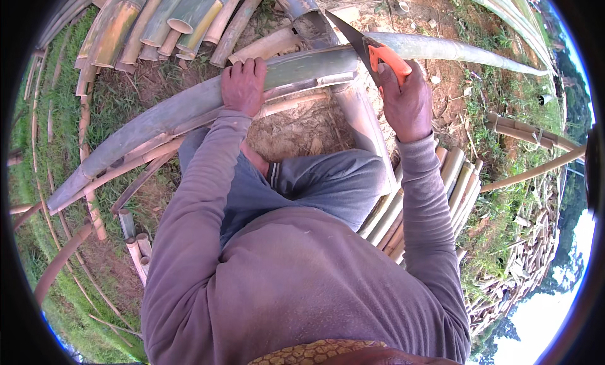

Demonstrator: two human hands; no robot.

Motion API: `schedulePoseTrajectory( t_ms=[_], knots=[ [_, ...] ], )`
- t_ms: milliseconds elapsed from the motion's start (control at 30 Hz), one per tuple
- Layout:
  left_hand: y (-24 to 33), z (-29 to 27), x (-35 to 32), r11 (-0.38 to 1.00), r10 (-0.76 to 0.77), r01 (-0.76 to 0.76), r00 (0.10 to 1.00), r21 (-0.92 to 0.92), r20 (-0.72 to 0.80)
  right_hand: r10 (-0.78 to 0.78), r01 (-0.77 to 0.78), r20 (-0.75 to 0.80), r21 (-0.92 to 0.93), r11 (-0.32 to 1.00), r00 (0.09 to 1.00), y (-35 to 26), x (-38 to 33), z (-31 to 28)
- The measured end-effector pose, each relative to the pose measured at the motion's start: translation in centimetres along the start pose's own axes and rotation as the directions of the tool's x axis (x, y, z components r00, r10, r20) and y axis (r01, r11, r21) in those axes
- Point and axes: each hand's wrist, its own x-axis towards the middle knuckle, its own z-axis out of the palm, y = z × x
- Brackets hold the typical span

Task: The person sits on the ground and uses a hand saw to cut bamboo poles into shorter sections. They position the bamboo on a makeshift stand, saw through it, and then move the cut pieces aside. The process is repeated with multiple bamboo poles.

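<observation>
My right hand (408,103) is closed round the orange handle of a hand saw (392,64). Its dark blade points up and to the left, across a long green-grey bamboo pole (170,113). Whether the blade has cut into the pole, I cannot tell. My left hand (243,86) lies over the top of this pole, left of the saw, with the fingers wrapped over its far side. To the right of the blade a paler bamboo length (441,48) runs in line with the pole. Beneath, a thick bamboo piece (362,119) slants toward my bent leg.
Cut bamboo tubes (157,25) are heaped at the far left. Shorter bamboo pieces (450,176) are stacked beside my right forearm. A bamboo rail (529,132) stands at the right, with a pile of offcuts (523,270) nearer. Grass and bare soil surround me.
</observation>
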Motion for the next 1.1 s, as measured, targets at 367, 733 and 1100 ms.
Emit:
schedulePoseTrajectory(
  t_ms=[367,733,1100],
  knots=[
    [0.6,-0.2,-0.8,0.998,-0.055,0.055,0.998,-0.033,0.008,0.224,-0.198,-0.059,0.293,0.935,0.973,-2.0,-10.2,-14.4],
    [0.0,-2.9,1.0,0.976,-0.096,0.139,0.966,-0.168,0.239,-0.055,-0.054,-0.463,-0.219,0.974,0.885,10.9,-15.6,0.3],
    [-11.6,-3.6,-8.1,0.877,-0.479,0.456,0.852,-0.151,-0.213,0.008,-0.134,-0.213,-0.585,0.800,0.977,27.7,-26.9,5.9]
  ],
)
